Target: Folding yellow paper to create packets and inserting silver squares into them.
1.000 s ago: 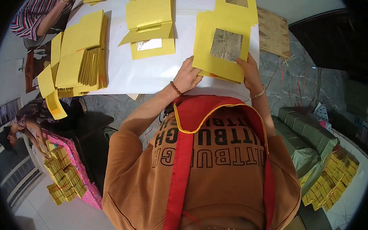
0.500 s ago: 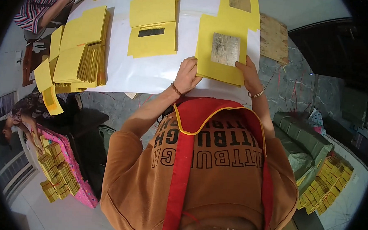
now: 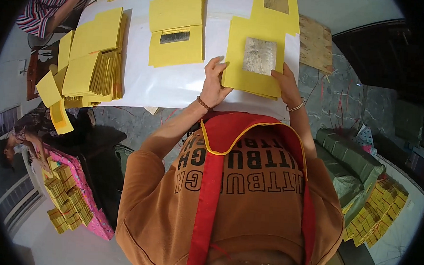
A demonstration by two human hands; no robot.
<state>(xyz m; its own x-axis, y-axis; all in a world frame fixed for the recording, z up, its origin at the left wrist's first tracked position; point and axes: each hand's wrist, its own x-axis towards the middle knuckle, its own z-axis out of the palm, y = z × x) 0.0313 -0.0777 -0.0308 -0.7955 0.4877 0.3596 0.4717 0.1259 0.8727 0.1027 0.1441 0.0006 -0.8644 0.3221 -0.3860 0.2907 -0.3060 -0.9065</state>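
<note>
A thin stack of yellow card sheets (image 3: 250, 81) was held at the near side of the white tabletop (image 3: 176, 85), its silvery panel (image 3: 260, 56) turned upward. Its right edge was gripped by the right hand (image 3: 286, 83), the thumb laid on top and the fingers hidden; the stack was probably steadied by this. The left hand (image 3: 215, 82) was placed at the lower left corner, fingers loosely spread, perhaps so that the edges could be kept even. Folded yellow cards (image 3: 88, 75) were piled leftward, likely kept out of the way. No writing could be made out on the sheets; 3 rows of upside-down block capitals were printed on the brown sweatshirt (image 3: 255, 216)
</note>
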